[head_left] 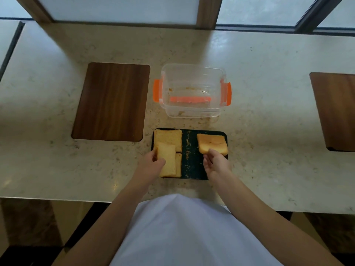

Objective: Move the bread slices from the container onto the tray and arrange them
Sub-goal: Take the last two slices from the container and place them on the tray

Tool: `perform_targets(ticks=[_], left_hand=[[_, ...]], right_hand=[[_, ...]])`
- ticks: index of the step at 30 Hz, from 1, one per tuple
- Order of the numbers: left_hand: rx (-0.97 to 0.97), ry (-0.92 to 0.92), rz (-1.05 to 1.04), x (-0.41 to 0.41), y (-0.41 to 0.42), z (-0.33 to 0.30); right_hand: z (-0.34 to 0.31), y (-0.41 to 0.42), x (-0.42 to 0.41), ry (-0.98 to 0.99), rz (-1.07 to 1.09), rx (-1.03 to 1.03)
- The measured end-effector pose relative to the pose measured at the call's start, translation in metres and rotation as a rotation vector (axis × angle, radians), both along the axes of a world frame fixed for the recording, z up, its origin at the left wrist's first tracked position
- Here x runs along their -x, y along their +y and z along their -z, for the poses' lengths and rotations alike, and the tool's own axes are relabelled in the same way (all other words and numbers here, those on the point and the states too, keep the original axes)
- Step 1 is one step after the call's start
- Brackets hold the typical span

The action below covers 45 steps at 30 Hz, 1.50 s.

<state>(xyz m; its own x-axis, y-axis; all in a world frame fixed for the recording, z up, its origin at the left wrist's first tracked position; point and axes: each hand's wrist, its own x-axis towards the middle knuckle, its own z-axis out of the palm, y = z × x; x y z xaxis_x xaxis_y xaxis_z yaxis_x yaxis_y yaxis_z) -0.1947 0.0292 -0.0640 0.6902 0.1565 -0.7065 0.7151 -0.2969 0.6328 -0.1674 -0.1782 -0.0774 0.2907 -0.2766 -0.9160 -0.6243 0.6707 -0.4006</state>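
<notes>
1. On the pale speckled stone bench (pixel 269 93): a flat black rectangular tray (pixel 193 166) at the near edge, strewn with crumbs down its bare middle strip.
2. Just beyond the tray, apart from it: a clear plastic container (pixel 192 91) with orange side clips, upright, lidless, holding only crumbs and smears.
3. On the tray's left side: a golden toasted square bread slice (pixel 168 138) lying flat at the far corner, a second flat slice (pixel 179 165) nearer, mostly covered.
4. Over that second slice: a pale golden bread slice (pixel 168 160), gripped along its left edge by the left hand (pixel 151 162), thumb on top, remaining fingers hidden beneath.
5. On the tray's right side: a darker orange-golden bread slice (pixel 211 143), slightly sagging in the middle, its right edge overhanging the tray rim.
6. At that slice's near edge: the right hand (pixel 217 162), thumb and forefinger pinching the crust, other fingers curled loosely.
7. Left of the container: a dark wooden rectangular board (pixel 111 101) flat on the bench; a similar one (pixel 336 110) at the far right.
</notes>
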Motion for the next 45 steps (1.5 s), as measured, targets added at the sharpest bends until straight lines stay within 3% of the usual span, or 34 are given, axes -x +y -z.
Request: perform_targets(ticks=[9, 21, 24, 28, 32, 35, 40, 45], left_hand=[[-0.004, -0.025, 0.038, -0.005, -0.004, 0.000], [-0.008, -0.018, 0.241, -0.009, -0.037, -0.005], [-0.020, -0.056, 0.323, -0.011, -0.044, -0.009], [-0.049, -0.201, 0.619, -0.019, -0.051, -0.017], [-0.083, -0.247, 0.743, -0.032, -0.057, -0.020], [-0.029, -0.161, 0.674, -0.039, -0.061, -0.018], [0.160, 0.091, 0.318, -0.040, -0.069, -0.006], [0.054, 0.072, 0.186, -0.034, -0.087, 0.009]], right_hand=[[0.006, -0.003, 0.000, -0.021, 0.080, -0.038], [0.000, -0.021, 0.005, -0.004, -0.039, -0.167], [-0.007, -0.024, 0.009, -0.014, -0.286, -0.198], [-0.022, -0.032, 0.008, -0.413, -0.973, 0.227], [-0.031, -0.049, 0.008, -0.611, -1.171, 0.384], [-0.028, -0.067, 0.013, -0.581, -1.101, 0.355], [-0.013, -0.088, 0.021, -0.378, -0.847, 0.206], [0.002, -0.085, 0.021, -0.259, -0.822, 0.378]])
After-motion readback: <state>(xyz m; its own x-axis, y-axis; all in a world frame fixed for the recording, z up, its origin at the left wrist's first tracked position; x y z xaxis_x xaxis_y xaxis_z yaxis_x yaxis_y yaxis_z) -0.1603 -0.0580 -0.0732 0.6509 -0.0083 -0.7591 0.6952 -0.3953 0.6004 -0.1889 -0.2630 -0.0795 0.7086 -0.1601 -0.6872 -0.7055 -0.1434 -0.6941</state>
